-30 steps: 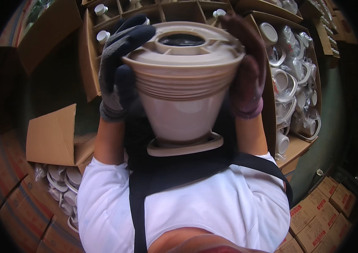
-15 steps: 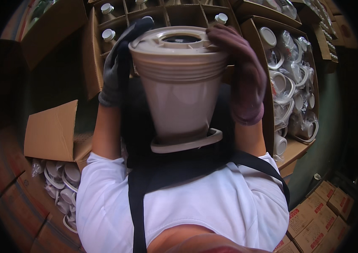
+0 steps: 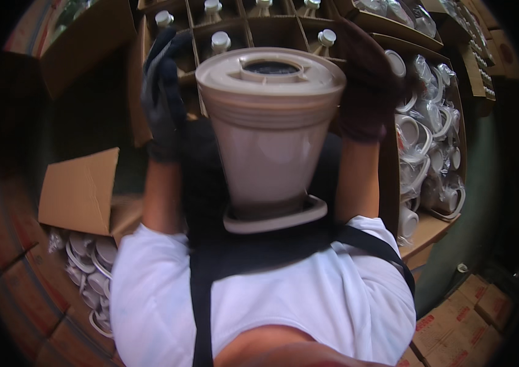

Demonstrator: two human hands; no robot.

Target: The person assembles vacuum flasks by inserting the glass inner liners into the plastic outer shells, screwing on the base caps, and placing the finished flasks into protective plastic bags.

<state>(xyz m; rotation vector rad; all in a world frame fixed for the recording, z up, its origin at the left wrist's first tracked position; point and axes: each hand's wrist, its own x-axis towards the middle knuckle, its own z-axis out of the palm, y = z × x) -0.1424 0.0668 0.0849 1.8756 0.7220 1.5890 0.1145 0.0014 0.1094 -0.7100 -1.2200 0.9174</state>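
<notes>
A tapered beige plastic vessel (image 3: pixel 268 153) stands in front of my chest. A wide ribbed rim and a round dark recess (image 3: pixel 272 68) face up, and a beige loop (image 3: pixel 276 215) juts out at its narrow lower end. What it rests on is hidden. My left hand (image 3: pixel 165 92), in a grey and dark blue glove, is open beside the rim, fingers stretched forward. On the other side my right hand (image 3: pixel 369 85), in a dark purplish glove, is open and somewhat blurred. Both hands look apart from the vessel.
Ahead is a divided cardboard box (image 3: pixel 244 27) holding several white-capped bottles (image 3: pixel 221 41). To the right, a carton holds plastic-wrapped pale handled parts (image 3: pixel 429 131); similar parts (image 3: pixel 95 278) lie left, below a raised flap (image 3: pixel 79 189). Stacked cartons (image 3: pixel 455 324) fill the lower right.
My hands have come away from the vessel's rim and spread outward to either side. In the picture the vessel and the boxes ahead sit slightly lower.
</notes>
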